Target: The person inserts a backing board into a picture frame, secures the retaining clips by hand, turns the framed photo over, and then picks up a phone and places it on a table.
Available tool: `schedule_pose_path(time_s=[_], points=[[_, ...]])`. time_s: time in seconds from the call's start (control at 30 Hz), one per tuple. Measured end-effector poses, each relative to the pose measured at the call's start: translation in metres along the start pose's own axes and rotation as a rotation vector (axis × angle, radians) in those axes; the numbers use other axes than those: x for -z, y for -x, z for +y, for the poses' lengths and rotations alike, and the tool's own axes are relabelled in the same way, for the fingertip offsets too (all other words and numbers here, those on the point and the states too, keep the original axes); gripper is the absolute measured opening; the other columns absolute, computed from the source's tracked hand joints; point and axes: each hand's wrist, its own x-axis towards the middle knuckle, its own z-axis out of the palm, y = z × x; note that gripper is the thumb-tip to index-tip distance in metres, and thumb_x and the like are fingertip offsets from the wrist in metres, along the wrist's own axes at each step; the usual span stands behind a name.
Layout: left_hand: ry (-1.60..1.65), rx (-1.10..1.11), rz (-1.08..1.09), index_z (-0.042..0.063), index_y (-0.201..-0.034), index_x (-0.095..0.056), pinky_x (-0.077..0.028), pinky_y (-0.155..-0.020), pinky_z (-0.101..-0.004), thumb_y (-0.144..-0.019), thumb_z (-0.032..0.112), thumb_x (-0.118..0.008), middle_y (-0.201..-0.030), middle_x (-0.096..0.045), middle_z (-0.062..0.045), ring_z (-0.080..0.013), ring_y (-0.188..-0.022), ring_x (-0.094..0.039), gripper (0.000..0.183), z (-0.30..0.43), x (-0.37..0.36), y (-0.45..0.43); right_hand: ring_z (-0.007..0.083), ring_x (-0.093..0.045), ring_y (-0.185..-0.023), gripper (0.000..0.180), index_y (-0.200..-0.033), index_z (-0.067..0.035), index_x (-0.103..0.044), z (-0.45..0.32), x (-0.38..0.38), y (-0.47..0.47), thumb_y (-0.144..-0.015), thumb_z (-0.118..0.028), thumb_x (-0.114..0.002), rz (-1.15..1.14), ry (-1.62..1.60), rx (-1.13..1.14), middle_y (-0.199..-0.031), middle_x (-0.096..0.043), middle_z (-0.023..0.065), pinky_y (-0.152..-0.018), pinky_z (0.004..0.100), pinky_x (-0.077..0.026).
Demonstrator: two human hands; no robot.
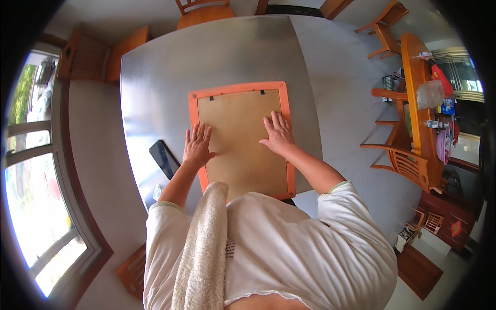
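Observation:
An orange picture frame [193, 104] lies back side up on a metal-topped table [248, 50]. Its brown backing board [240, 131] faces me, and two small black clips [262, 92] sit along the far edge. My left hand [198, 145] rests flat across the frame's left side, fingers spread and thumb on the board. On the right, my right hand [278, 131] lies palm down over the board's edge and the frame's right side. Neither hand grasps anything. My shirt hides part of the frame's near edge.
A black smartphone [164, 158] lies left of my left forearm, and a crumpled clear plastic piece [157, 192] is nearer me. Wooden chairs [205, 15] stand beyond the table. To the right, a wooden table [414, 97] carries a plastic bag [431, 94] and a purple basket [443, 145]. A towel [205, 240] hangs over my front.

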Motion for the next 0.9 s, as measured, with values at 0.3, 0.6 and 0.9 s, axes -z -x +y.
schedule_pose_path(time_s=[0.3, 0.6, 0.9], points=[[0.129, -0.004, 0.105, 0.013, -0.147, -0.022, -0.012, -0.114, -0.0488, -0.072, 0.045, -0.073, -0.154, -0.017, -0.007, -0.0275, -0.142, -0.010, 0.096, -0.003, -0.040, 0.036, 0.0326, -0.014, -0.141, 0.080, -0.143, -0.010, -0.026, 0.013, -0.010, 0.014, -0.082, -0.044, -0.065, 0.043, 0.040, 0.081, -0.152, -0.015, 0.0183, -0.114, 0.0437, -0.018], [0.150, -0.009, 0.070, 0.012, -0.148, -0.017, -0.008, -0.115, -0.0465, -0.067, 0.047, -0.076, -0.154, -0.011, -0.012, -0.0313, -0.143, -0.006, 0.106, 0.007, -0.070, 0.098, 0.0357, -0.016, -0.139, 0.090, -0.142, -0.007, -0.030, 0.024, -0.023, 0.107, -0.073, -0.046, -0.073, 0.044, 0.053, 0.257, -0.149, -0.019, 0.0219, -0.112, 0.0481, -0.018], [0.177, 0.017, 0.050, 0.012, -0.148, -0.016, -0.006, -0.115, -0.0494, -0.063, 0.050, -0.077, -0.154, -0.008, -0.017, -0.0350, -0.142, -0.005, 0.111, 0.034, -0.090, 0.123, 0.0421, -0.016, -0.137, 0.095, -0.140, -0.005, -0.031, 0.015, -0.060, 0.147, -0.066, -0.040, -0.079, 0.008, -0.018, 0.258, -0.148, -0.016, 0.0264, -0.111, 0.0517, -0.018]])
